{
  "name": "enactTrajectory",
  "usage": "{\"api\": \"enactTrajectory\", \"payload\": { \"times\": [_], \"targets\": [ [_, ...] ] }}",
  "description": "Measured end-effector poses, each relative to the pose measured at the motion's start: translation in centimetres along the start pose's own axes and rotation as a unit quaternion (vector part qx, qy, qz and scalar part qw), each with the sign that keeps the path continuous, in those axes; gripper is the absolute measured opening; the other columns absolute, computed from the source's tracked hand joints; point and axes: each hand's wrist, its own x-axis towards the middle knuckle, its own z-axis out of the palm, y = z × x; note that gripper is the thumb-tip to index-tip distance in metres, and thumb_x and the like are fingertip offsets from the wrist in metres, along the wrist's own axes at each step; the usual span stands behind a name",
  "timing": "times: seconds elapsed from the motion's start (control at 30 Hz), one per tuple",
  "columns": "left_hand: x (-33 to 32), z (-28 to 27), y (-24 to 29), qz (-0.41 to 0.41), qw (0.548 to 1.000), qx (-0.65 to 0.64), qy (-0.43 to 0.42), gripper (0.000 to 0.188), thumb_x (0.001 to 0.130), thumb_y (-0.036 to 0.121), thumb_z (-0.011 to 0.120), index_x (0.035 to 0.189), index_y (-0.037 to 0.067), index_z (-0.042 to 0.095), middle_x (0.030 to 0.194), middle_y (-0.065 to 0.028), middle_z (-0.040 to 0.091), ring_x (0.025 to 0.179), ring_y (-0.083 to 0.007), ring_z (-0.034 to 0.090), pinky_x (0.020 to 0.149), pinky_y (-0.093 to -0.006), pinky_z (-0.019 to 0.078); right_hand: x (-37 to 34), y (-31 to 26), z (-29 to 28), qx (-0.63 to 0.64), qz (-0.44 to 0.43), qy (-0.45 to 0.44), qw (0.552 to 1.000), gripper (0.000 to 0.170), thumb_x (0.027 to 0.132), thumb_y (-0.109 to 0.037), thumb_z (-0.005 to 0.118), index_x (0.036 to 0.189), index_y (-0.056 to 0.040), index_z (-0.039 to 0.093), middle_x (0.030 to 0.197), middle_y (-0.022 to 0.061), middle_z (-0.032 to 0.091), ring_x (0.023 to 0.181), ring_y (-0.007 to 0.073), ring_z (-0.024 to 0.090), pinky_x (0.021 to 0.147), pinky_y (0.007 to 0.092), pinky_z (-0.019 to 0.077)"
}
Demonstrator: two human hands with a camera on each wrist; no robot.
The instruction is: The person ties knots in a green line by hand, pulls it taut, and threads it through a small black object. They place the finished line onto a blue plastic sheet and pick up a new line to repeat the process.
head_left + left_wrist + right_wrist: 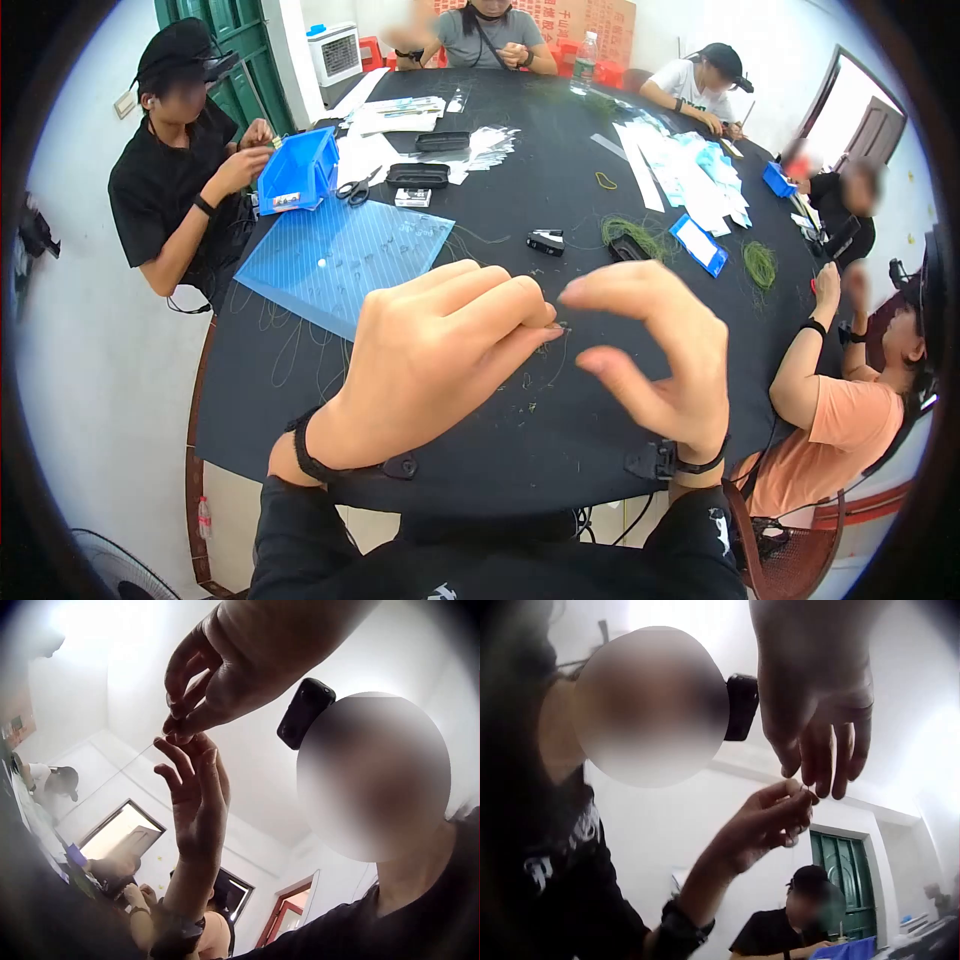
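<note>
My left hand [430,365] is raised over the table, thumb and forefinger pinching at the tips. A very fine strand shows at these fingertips; most of it is hidden by the fingers. Facing it, my right hand [665,350] is curved with thumb and fingers well apart, its fingertips close to the left ones. From the left wrist, the right hand [199,795] appears just below the pinching left hand [217,682]. The right wrist view has the left hand's fingertips [799,796] close under the right hand's loosely hanging fingers [829,757].
A blue ruled sheet [345,265] with loose strands lies at left. Beyond my hands are a black stapler [546,241], coils of green line [760,266], scissors [355,190], a blue bin [300,175] and papers [690,170]. Several people sit around the black table [480,440].
</note>
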Motion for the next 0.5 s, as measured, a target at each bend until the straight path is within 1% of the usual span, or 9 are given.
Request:
{"api": "enactTrajectory", "payload": {
  "times": [0.03, 0.1, 0.2, 0.3, 0.4, 0.5],
  "targets": [
    [0.0, 0.1, -0.1, 0.003, 1.0, -0.006, -0.004, 0.015, 0.065, 0.002, 0.074, 0.076, 0.003, 0.063, 0.061, -0.0032, 0.055, 0.05, -0.0106, 0.049, 0.045, -0.0217, 0.0367, -0.1, 0.1, 0.2, 0.025, -0.009, -0.008, 1.0, 0.027, 0.066, 0.0, 0.069, 0.092, 0.0014, 0.06, 0.087, 0.0118, 0.063, 0.081, 0.0244, 0.061, 0.07, 0.0305, 0.0474],
    [-0.1, 0.2, -0.3, 0.006, 1.0, -0.015, -0.012, 0.016, 0.065, 0.002, 0.074, 0.077, 0.003, 0.063, 0.062, -0.0034, 0.055, 0.051, -0.011, 0.049, 0.045, -0.0217, 0.0376, -0.2, 0.0, 0.9, -0.008, 0.022, 0.013, 1.0, 0.022, 0.066, 0.001, 0.069, 0.086, -0.001, 0.06, 0.082, 0.0088, 0.063, 0.074, 0.0204, 0.059, 0.06, 0.0271, 0.0456],
    [0.0, 0.5, -0.4, 0.008, 1.0, 0.005, -0.026, 0.016, 0.064, 0.001, 0.073, 0.077, 0.003, 0.063, 0.063, -0.0037, 0.056, 0.05, -0.0116, 0.05, 0.046, -0.0216, 0.0387, -0.4, 0.4, 1.1, -0.014, 0.038, 0.003, 0.999, 0.019, 0.066, -0.001, 0.069, 0.08, -0.0018, 0.057, 0.075, 0.0086, 0.057, 0.066, 0.0245, 0.055, 0.058, 0.0317, 0.0445],
    [0.0, 0.5, -0.5, 0.001, 0.999, 0.008, -0.044, 0.019, 0.063, 0.002, 0.074, 0.079, 0.004, 0.064, 0.068, -0.0032, 0.058, 0.056, -0.0119, 0.052, 0.047, -0.0215, 0.0396, -0.4, 0.8, 1.2, -0.004, 0.036, 0.01, 0.999, 0.017, 0.065, 0.0, 0.069, 0.077, -0.0021, 0.057, 0.071, 0.0076, 0.055, 0.062, 0.0238, 0.052, 0.055, 0.0319, 0.0424],
    [0.5, 0.2, 0.1, -0.007, 1.0, -0.002, -0.018, 0.022, 0.063, 0.003, 0.074, 0.082, 0.006, 0.064, 0.075, -0.0023, 0.06, 0.066, -0.0121, 0.055, 0.05, -0.0215, 0.0408, -0.4, 0.9, 0.8, -0.018, 0.043, 0.026, 0.999, 0.016, 0.065, 0.0, 0.069, 0.076, -0.0024, 0.057, 0.069, 0.007, 0.055, 0.063, 0.0234, 0.052, 0.055, 0.0314, 0.0421],
    [0.8, 0.0, -0.1, -0.023, 0.999, -0.022, -0.024, 0.024, 0.062, 0.003, 0.075, 0.083, 0.008, 0.064, 0.082, -0.0017, 0.061, 0.073, -0.0122, 0.055, 0.052, -0.0211, 0.0412, -0.5, 1.1, 0.3, -0.026, 0.046, 0.018, 0.998, 0.016, 0.065, -0.001, 0.069, 0.076, -0.0028, 0.057, 0.069, 0.007, 0.054, 0.062, 0.0232, 0.052, 0.054, 0.0315, 0.0418]
  ]
}}
